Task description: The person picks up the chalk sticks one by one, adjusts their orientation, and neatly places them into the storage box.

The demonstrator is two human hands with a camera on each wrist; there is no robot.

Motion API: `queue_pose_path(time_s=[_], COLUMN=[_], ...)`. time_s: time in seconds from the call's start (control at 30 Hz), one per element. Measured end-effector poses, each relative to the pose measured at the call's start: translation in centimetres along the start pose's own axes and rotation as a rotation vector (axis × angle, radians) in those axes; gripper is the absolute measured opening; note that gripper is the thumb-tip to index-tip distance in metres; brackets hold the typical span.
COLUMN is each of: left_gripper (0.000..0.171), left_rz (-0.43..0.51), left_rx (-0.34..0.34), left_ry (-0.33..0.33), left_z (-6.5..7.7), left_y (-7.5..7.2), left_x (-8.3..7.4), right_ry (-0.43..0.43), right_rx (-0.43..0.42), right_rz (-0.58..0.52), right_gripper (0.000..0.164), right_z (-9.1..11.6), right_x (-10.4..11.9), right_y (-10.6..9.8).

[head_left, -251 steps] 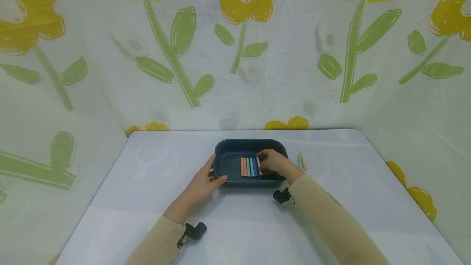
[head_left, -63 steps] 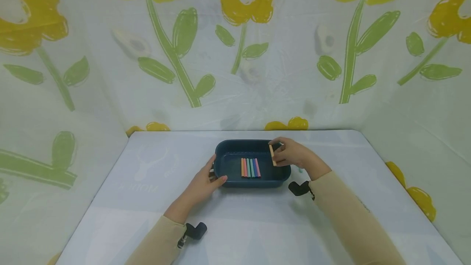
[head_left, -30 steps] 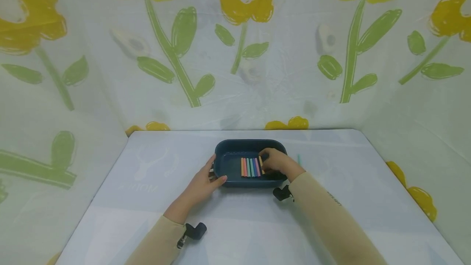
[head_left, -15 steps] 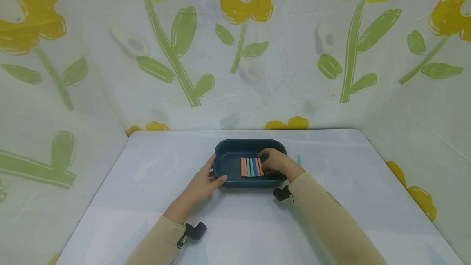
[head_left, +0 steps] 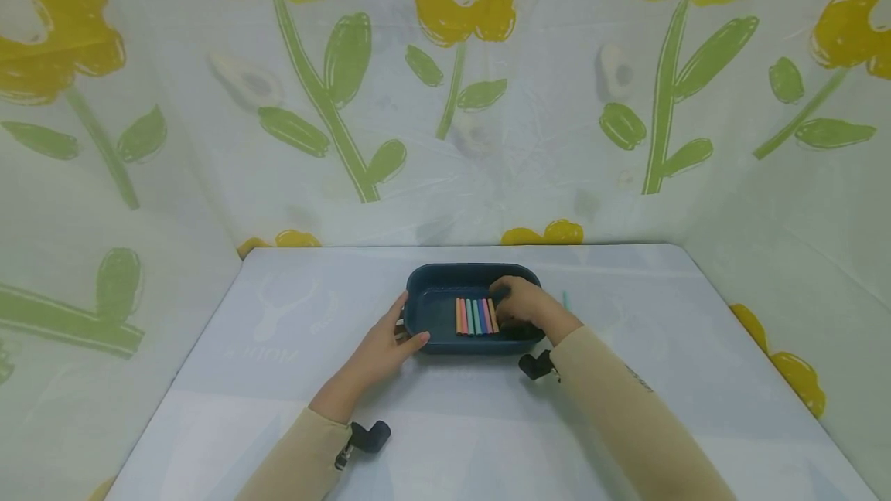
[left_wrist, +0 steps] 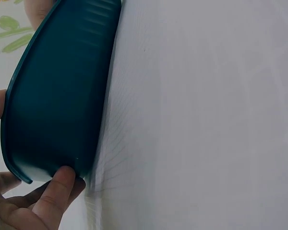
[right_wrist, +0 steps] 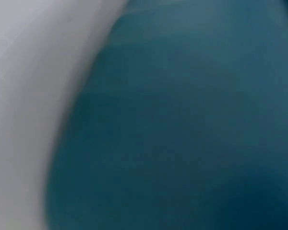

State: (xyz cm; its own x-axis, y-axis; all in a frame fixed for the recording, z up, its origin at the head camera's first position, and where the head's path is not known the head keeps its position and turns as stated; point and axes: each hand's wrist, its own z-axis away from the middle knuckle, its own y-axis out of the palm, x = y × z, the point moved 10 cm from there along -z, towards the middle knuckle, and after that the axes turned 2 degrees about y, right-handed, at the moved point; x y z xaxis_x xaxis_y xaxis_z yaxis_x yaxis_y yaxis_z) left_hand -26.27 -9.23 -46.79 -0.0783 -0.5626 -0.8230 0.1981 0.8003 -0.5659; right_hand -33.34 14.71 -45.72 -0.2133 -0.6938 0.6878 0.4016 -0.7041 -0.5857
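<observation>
A dark teal tray (head_left: 435, 308) with raised walls stands on the table in the head view. Inside it, several coloured chalk sticks (head_left: 477, 316) lie side by side in a row, an orange one at the right end. My left hand (head_left: 381, 346) grips the tray's left end, its thumb over the near rim. The left wrist view shows fingertips (left_wrist: 62, 179) against the tray's outer wall (left_wrist: 57, 96). My right hand (head_left: 525, 305) reaches into the tray just right of the row, fingers loosely bent beside the orange chalk stick. Blurred tray wall (right_wrist: 182, 120) fills most of the right wrist view.
One pale green chalk stick (head_left: 566, 301) lies on the white table (head_left: 445, 424) to the right of the tray, close to my right forearm. Flower-printed curtains (head_left: 529, 176) rise behind the table and at both sides.
My right hand has brought an orange chalk stick from the table right of the tray, set it at the row's right end and drawn slightly away. The left hand stays in place.
</observation>
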Motion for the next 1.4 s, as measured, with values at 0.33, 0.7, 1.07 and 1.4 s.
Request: queue_pose_path(time_s=[0.33,0.7,1.07,1.4], left_gripper=[0.094,0.093,0.093,0.093], left_rz=[0.009,0.005,0.002,-0.012], left_rx=[-0.001,-0.002,-0.008,-0.016], left_ry=[-0.005,-0.012,-0.012,-0.005], left_z=[0.1,0.2,0.2,0.0], left_y=[0.0,-0.1,0.0,-0.1], left_x=[-0.1,-0.1,-0.1,0.0], right_ry=[-0.107,-0.152,-0.146,-0.086], right_rx=[0.060,-0.006,-0.093,-0.144], right_rz=[-0.099,-0.125,-0.185,-0.152], right_gripper=[0.057,0.057,0.054,0.054], right_z=[2.5,4.3,4.8,3.4], right_x=[1.9,0.9,-2.7,-6.5], right_y=[-1.7,-5.3,-8.2,-9.6])
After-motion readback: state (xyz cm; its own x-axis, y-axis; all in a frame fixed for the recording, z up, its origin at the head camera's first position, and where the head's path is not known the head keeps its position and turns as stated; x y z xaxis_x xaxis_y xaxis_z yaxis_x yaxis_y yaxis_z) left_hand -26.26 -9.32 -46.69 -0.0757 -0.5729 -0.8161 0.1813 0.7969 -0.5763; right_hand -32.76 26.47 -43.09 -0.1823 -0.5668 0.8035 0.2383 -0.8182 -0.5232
